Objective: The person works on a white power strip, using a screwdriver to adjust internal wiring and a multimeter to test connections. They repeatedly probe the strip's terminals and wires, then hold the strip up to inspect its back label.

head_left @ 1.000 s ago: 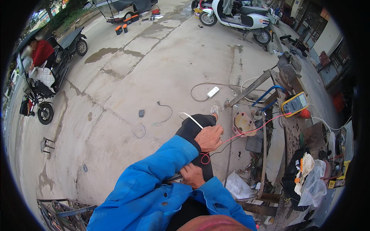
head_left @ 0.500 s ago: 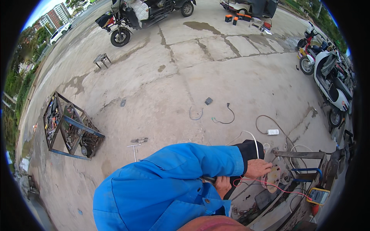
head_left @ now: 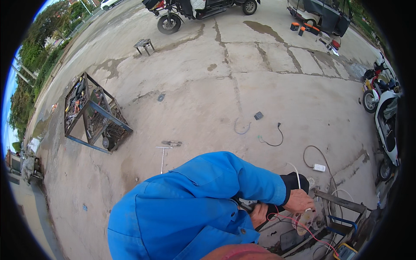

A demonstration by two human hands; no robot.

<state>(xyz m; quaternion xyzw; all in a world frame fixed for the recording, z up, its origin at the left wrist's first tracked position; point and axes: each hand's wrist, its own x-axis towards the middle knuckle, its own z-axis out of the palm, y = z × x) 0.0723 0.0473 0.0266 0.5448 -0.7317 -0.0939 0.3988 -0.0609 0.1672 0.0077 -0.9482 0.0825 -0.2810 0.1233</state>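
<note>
My left hand (head_left: 302, 201) reaches across from a blue sleeve with a black cuff and is closed near a thin white cable (head_left: 294, 172), over a pale object (head_left: 304, 222). My right hand (head_left: 259, 215) sits just below it, half hidden by the left sleeve, touching a dark piece. A red wire (head_left: 303, 226) loops from the hands toward a yellow meter (head_left: 346, 252) at the lower right. Both hands work at a grey metal frame (head_left: 342, 203).
On the concrete lie a blue metal cage of tools (head_left: 93, 115), a T-shaped wrench (head_left: 163, 152), loose cables (head_left: 269, 139) and a white plug block (head_left: 319, 167). Scooters (head_left: 385, 121) stand at the right, a tricycle (head_left: 190, 8) and a small stool (head_left: 144, 43) far off.
The view has swung round, so the hands now sit at the lower right and the tool cage shows larger. Both hands have stayed together at the metal frame.
</note>
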